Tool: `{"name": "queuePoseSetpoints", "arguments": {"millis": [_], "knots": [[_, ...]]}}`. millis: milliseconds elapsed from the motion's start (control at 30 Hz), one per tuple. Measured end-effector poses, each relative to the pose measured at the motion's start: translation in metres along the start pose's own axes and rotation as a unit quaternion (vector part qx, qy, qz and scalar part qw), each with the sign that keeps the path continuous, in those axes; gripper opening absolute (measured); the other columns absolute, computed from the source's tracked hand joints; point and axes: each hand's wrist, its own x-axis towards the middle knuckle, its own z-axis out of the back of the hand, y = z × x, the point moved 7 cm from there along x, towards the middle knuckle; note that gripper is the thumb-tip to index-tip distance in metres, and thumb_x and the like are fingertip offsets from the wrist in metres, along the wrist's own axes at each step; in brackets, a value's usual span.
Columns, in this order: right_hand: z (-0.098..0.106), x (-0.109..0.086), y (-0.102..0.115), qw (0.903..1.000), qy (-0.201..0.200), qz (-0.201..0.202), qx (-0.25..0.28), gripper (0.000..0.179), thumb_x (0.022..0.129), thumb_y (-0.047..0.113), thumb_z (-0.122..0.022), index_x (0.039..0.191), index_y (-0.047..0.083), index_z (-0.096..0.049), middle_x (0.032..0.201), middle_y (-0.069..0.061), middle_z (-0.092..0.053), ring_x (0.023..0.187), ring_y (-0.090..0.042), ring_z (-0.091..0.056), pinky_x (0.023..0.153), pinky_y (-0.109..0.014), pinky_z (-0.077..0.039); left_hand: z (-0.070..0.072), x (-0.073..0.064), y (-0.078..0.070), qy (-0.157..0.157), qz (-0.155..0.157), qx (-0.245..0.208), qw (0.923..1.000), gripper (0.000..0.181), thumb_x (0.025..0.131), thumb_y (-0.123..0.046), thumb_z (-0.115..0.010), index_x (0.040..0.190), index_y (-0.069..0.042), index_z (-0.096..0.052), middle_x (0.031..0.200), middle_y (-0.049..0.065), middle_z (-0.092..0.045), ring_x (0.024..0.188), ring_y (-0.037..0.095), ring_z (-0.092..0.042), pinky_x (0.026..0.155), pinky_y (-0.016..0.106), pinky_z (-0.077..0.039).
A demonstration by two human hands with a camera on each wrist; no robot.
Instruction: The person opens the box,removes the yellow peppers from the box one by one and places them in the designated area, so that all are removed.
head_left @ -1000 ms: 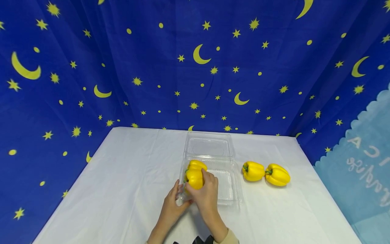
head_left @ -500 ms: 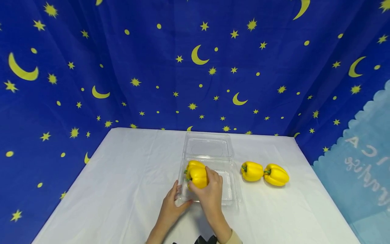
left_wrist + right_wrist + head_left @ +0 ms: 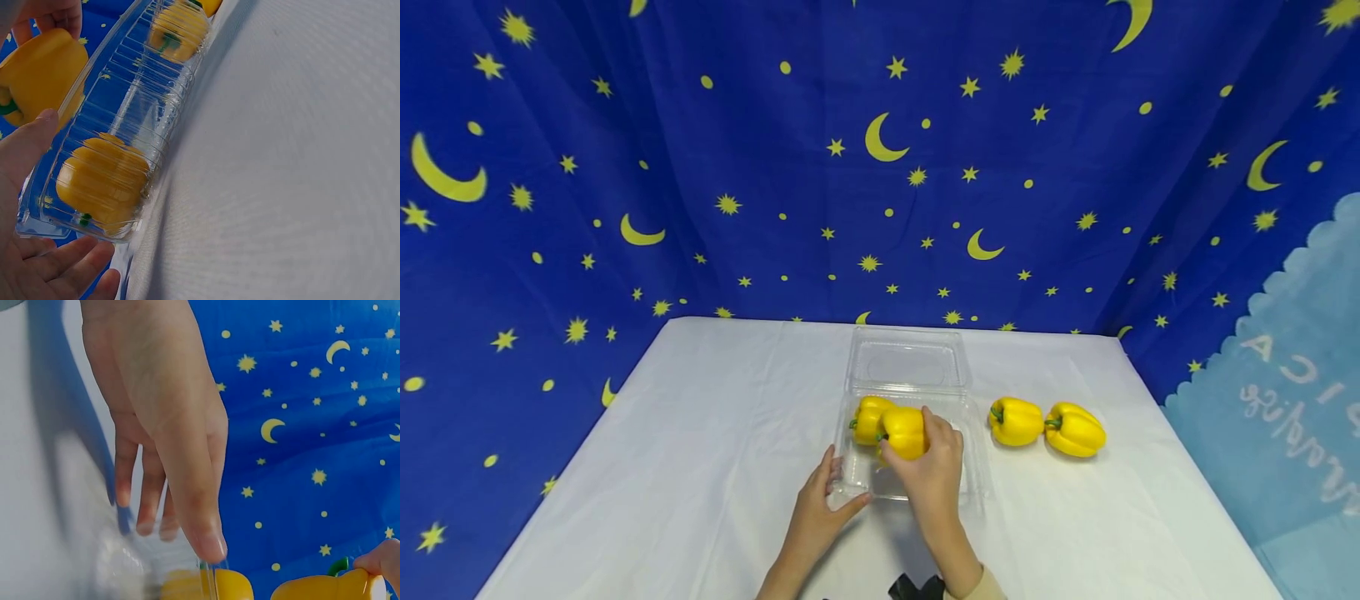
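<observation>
My right hand (image 3: pixel 938 471) pinches a yellow bell pepper (image 3: pixel 904 431) between thumb and fingers over the clear plastic clamshell container (image 3: pixel 859 485). In the left wrist view this held bell pepper (image 3: pixel 47 72) shows above the container's rim, its green stem to one side. A second bell pepper (image 3: pixel 869 418) lies inside the left half, partly hidden by the held one. My left hand (image 3: pixel 817 510) lies along the container's near left corner. Its thumb touches the rim and its extended fingers rest against the outer wall, as the right wrist view also shows.
Two more yellow bell peppers, a nearer one (image 3: pixel 1016 422) and a farther one (image 3: pixel 1075 430), lie side by side right of the container. The lid (image 3: pixel 912 363) lies folded back. A blue star-patterned curtain (image 3: pixel 760 167) hangs behind the white-covered table (image 3: pixel 737 417).
My right hand has moved to the right with the held bell pepper, uncovering more of the one behind it. The left hand stays at the container's corner.
</observation>
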Motion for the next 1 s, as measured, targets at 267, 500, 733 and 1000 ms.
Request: {"name": "queuePoseSetpoints", "arguments": {"millis": [267,500,733,1000], "knots": [[0.010,0.006,-0.008,0.9998,-0.016,-0.007,0.007,0.066,0.061,0.018,-0.086,0.116,-0.010,-0.062,0.109,-0.023,-0.066,0.097,-0.034,-0.054,0.087,-0.045,-0.048,-0.001,0.000,0.002,0.008,0.019,0.001,0.9998,0.092,0.075,-0.035,-0.079,0.145,0.003,-0.033,0.130,0.017,-0.057,0.114,0.028,-0.059,0.093,0.035,-0.051],[0.018,0.010,-0.015,0.9992,-0.038,0.000,0.005,0.066,0.060,0.018,-0.086,0.115,-0.010,-0.063,0.106,-0.023,-0.067,0.092,-0.033,-0.054,0.083,-0.044,-0.045,-0.001,0.000,0.001,0.005,0.017,0.004,0.9998,0.091,0.075,-0.035,-0.079,0.144,0.003,-0.033,0.129,0.016,-0.058,0.113,0.028,-0.059,0.092,0.034,-0.051],[0.024,0.014,-0.022,0.9988,-0.043,-0.018,0.012,0.067,0.061,0.018,-0.085,0.116,-0.011,-0.062,0.107,-0.024,-0.065,0.102,-0.038,-0.055,0.094,-0.048,-0.044,-0.001,0.000,0.002,0.004,0.015,0.007,0.9999,0.092,0.075,-0.035,-0.079,0.144,0.002,-0.033,0.130,0.016,-0.058,0.113,0.028,-0.059,0.092,0.035,-0.051],[0.031,0.018,-0.031,0.9984,-0.043,-0.033,0.013,0.069,0.061,0.018,-0.086,0.118,-0.011,-0.060,0.111,-0.026,-0.065,0.107,-0.041,-0.054,0.100,-0.050,-0.039,-0.001,0.000,0.003,0.007,0.023,0.003,0.9997,0.091,0.075,-0.034,-0.079,0.145,0.002,-0.033,0.130,0.016,-0.058,0.114,0.028,-0.059,0.093,0.035,-0.050]]}}
